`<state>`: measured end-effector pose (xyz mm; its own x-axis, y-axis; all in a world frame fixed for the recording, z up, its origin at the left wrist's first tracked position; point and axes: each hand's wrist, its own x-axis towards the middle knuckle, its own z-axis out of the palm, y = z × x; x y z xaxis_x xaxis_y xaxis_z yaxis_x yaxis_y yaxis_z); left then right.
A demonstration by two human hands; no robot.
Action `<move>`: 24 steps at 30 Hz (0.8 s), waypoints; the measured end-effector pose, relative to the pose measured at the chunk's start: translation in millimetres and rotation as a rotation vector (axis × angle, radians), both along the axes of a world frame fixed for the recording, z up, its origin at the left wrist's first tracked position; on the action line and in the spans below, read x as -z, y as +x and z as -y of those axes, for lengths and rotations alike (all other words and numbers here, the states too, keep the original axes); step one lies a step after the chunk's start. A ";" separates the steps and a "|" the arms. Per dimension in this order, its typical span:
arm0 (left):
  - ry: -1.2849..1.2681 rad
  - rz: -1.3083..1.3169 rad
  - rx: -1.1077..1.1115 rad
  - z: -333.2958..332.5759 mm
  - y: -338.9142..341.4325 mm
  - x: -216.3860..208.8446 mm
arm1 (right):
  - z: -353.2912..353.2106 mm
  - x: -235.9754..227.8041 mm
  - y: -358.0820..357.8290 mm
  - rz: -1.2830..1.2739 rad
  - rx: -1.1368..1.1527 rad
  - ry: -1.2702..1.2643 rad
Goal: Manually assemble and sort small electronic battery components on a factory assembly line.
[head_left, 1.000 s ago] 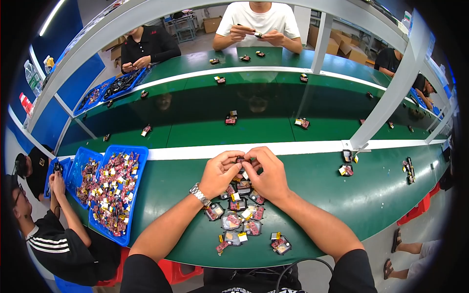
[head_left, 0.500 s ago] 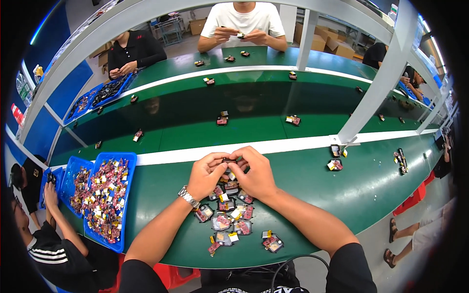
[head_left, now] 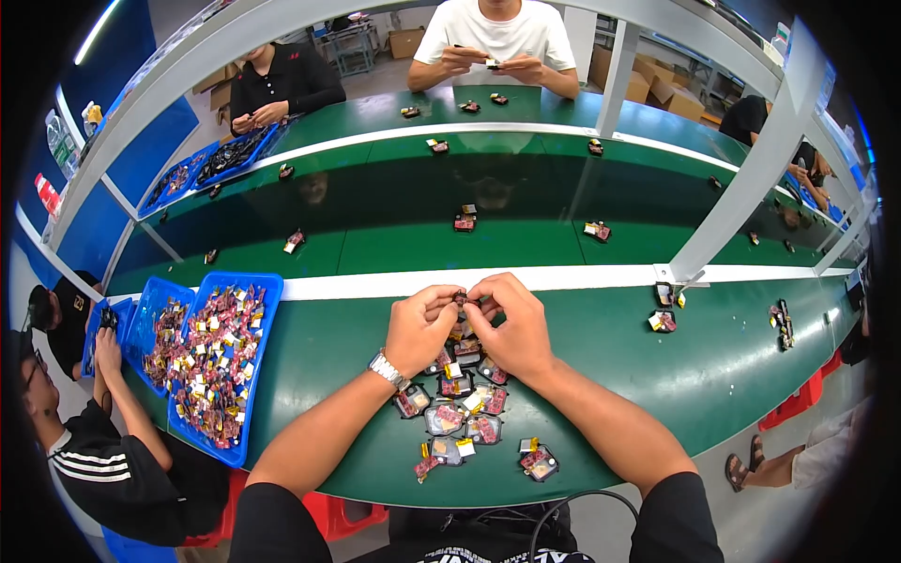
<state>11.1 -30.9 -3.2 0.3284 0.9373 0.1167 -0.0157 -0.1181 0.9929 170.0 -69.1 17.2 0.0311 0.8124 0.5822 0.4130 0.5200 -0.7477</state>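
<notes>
My left hand (head_left: pixel 421 328) and my right hand (head_left: pixel 514 327) meet above the near green bench. Their fingertips pinch a small dark-cased circuit-board unit (head_left: pixel 461 297) from both sides; most of it is hidden by the fingers. Right below my hands lies a cluster of similar units, clear-and-black cases with red circuit boards (head_left: pixel 445 418) and white or yellow pieces. One more cased unit (head_left: pixel 538 461) lies apart at the cluster's lower right. A metal-band watch (head_left: pixel 389 370) is on my left wrist.
Blue trays (head_left: pixel 246 437) heaped with red boards stand at my left, beside a seated person (head_left: pixel 122 460). A white rail (head_left: pixel 563 279) and grey post (head_left: pixel 741 159) border the dark green conveyor (head_left: pixel 375 251), which carries scattered units. Across it, people (head_left: pixel 493 47) handle small parts.
The whole view has shifted, with the scene sitting a little further right and higher at the bench. My hands still hold the small unit in nearly the same place.
</notes>
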 end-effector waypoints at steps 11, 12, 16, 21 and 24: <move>0.129 -0.134 -0.052 7.1 2.0 -10.9 | 1.9 0.6 -3.0 0.060 -0.021 0.061; 0.129 -0.134 -0.051 7.7 2.2 -13.0 | 1.5 1.2 -2.5 0.060 -0.020 0.061; 0.227 -0.264 -0.075 8.1 2.6 -17.8 | -0.3 2.4 -0.8 0.090 -0.030 0.123; 0.136 -0.135 -0.004 5.6 1.4 -11.3 | 0.4 1.7 -1.0 0.105 -0.009 0.126; 0.105 -0.058 0.002 4.9 1.9 -7.4 | -0.2 1.8 -0.4 0.050 0.002 0.108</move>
<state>13.0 -35.7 4.2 0.3394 0.9203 0.1946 0.0412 -0.2212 0.9744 169.6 -68.9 15.4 0.0020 0.7446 0.6675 0.4494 0.5956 -0.6658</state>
